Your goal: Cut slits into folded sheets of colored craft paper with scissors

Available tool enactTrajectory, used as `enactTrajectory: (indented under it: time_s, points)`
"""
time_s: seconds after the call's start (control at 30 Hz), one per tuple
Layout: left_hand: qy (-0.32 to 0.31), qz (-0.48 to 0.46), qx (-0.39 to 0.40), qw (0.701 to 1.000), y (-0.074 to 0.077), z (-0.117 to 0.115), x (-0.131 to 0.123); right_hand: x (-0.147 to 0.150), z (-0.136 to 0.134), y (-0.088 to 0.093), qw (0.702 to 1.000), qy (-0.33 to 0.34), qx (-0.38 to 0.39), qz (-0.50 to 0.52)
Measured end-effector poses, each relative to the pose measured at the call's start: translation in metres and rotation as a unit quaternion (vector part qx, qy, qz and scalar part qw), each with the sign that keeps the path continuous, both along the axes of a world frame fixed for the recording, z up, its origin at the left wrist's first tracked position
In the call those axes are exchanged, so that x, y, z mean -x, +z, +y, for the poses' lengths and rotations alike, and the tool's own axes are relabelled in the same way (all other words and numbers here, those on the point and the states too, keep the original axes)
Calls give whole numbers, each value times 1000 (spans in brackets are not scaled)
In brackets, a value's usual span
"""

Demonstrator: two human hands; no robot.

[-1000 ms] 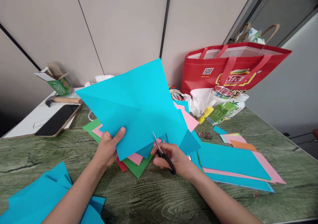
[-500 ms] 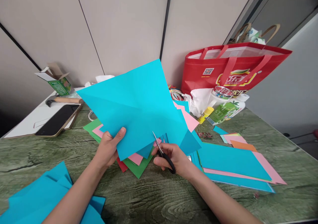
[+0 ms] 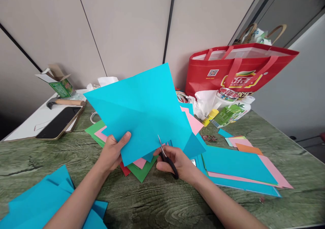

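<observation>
My left hand (image 3: 113, 152) grips the lower left edge of a large blue paper sheet (image 3: 142, 110) and holds it up, tilted, above the table. In my right hand (image 3: 177, 161) are black-handled scissors (image 3: 166, 158), fingers through the loops; the blades point up into the sheet's bottom edge. Under the sheet lie green, pink and red papers (image 3: 138, 168) on the green wood-grain table (image 3: 157, 198).
A stack of blue and pink sheets (image 3: 241, 169) lies at right, more blue paper (image 3: 38, 202) at bottom left. A red shopping bag (image 3: 238, 69), glue stick (image 3: 210, 117), jar and bottle stand behind. A phone (image 3: 58, 122), knife and open carton (image 3: 57, 81) sit at left.
The blue sheet has shifted slightly right and down with my left hand. The scissors have moved a little further into its lower edge.
</observation>
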State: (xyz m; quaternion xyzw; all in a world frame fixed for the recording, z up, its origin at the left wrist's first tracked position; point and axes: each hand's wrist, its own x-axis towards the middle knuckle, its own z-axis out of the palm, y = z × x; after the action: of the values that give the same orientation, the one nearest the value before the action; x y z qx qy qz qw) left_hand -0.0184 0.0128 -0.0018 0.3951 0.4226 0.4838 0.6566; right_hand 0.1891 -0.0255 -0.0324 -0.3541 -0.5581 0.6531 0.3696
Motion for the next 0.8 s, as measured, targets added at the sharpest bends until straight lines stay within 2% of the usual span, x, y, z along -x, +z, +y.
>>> enactTrajectory:
  time_s: [0.8]
  points:
    - [16, 20, 9, 1000, 5, 0, -2, 2, -1, -1, 999, -28, 11, -33]
